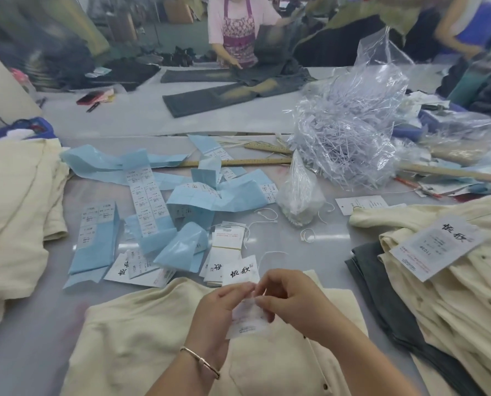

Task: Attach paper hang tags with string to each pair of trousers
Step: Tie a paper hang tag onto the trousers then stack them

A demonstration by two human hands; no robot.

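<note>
I hold a paper tag (245,317) between both hands over the cream trousers (141,338) lying at six o'clock on the table (32,347). My left hand (215,312) grips the tag along its left edge, fingers curled behind it, and my right hand (284,295) pinches its top corner with fingertips pressed together, about where the hole for the string would be. I cannot tell whether a string is already through it; the paper there is blurred.

This pair is not yet tagged, as far as I can judge: the tag is in my fingers, not tied to the cloth. At three o'clock lies a stack of trousers (453,304), mostly cream with a dark grey pair under them, and the top pair carries a finished tag (436,247), so I take those as done. At nine o'clock another heap of cream cloth (15,212) seems to wait its turn.

Supplies are close by. Just past my hands at twelve o'clock sit loose tags (240,271) and a banded bundle, with blue sticker sheets (164,201) spread toward eleven. Loose strings (264,214) lie near a small bag (298,192) at one o'clock, and a big clear bag of plastic ties (350,130) stands behind it.

So the work looks part done, with several pairs left.
</note>
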